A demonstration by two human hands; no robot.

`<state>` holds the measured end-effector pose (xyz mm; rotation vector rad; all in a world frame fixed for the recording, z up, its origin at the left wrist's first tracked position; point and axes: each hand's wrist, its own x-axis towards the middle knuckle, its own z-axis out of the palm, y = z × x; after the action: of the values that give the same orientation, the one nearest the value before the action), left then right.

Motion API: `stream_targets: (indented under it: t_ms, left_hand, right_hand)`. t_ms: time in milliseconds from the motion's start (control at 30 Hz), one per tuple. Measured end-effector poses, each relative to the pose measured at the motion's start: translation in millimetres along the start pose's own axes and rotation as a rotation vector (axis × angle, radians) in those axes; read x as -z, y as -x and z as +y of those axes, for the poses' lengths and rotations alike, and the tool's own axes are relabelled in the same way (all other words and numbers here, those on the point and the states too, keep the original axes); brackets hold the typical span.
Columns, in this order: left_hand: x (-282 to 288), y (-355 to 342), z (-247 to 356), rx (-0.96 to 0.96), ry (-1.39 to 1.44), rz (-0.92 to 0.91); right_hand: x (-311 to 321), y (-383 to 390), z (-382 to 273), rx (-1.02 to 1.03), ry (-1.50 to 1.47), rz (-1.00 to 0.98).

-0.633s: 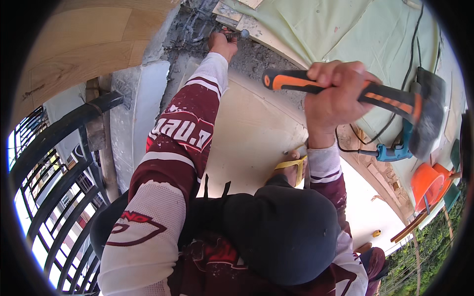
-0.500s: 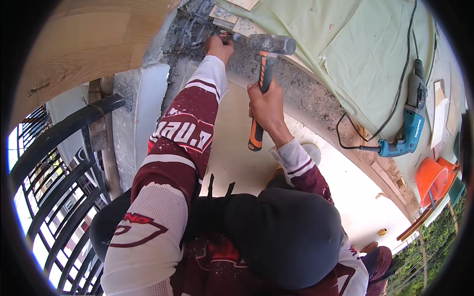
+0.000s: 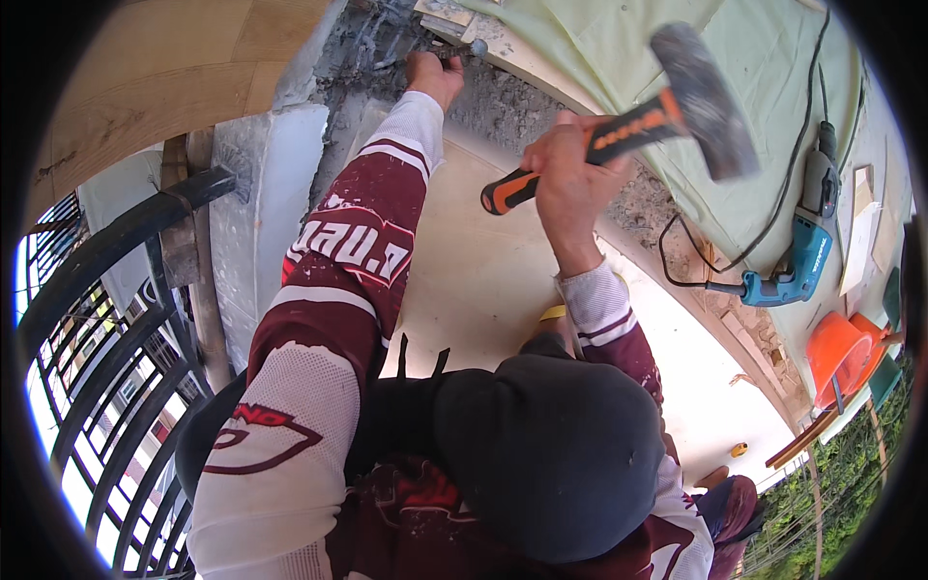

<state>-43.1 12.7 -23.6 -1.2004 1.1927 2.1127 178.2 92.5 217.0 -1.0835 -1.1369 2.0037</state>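
Observation:
My left hand (image 3: 434,79) is closed around a metal chisel (image 3: 478,47), whose rounded end sticks out to the right of my fingers. Its other end lies toward the rough broken concrete (image 3: 372,43), where I cannot make out the tip. In my right hand (image 3: 572,184) is a club hammer (image 3: 633,130) with an orange and black handle, gripped partway along. The heavy steel head is raised to the upper right, over the green sheet, apart from the chisel and slightly blurred.
A green sheet (image 3: 754,106) covers the upper right, with a teal rotary hammer drill (image 3: 804,253) and its cord on it. Orange tubs (image 3: 837,353) stand at far right. Black railings (image 3: 116,251) curve along the left, below wooden boarding (image 3: 174,68). Pale board (image 3: 454,261) lies under my arms.
My right hand has swung the club hammer away from the chisel, to the right, its head tilting over. My left hand stays nearly in place on the chisel.

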Motion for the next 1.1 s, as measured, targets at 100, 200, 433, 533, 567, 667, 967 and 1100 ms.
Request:
stream_targets:
  t_ms: [100,200,433,533,567,667,967,1100]
  left_hand:
    - [-8,2,7,0.031,-0.023,0.026]
    - [-12,3,14,0.079,-0.093,0.073]
    - [0,1,6,0.019,-0.057,-0.033]
    - [1,-3,5,0.046,-0.085,-0.018]
    - [1,-3,6,0.019,-0.094,-0.033]
    - [3,-5,9,0.09,-0.026,0.059]
    - [8,-11,4,0.07,-0.058,-0.026]
    - [-1,1,4,0.04,-0.059,-0.006]
  right_hand:
    - [17,8,74,-0.104,0.605,-0.299]
    - [63,32,39,-0.28,0.284,-0.251]
    - [59,-29,-147,0.58,-0.311,-0.195]
    - [18,-27,-88,0.559,-0.377,0.077]
    - [-3,-15,-34,0.301,-0.3,0.133]
    - [11,6,54,-0.544,0.281,-0.332]
    - [72,-11,-123,0.486,-0.092,0.069]
    - [35,-23,-114,0.631,-0.34,0.061]
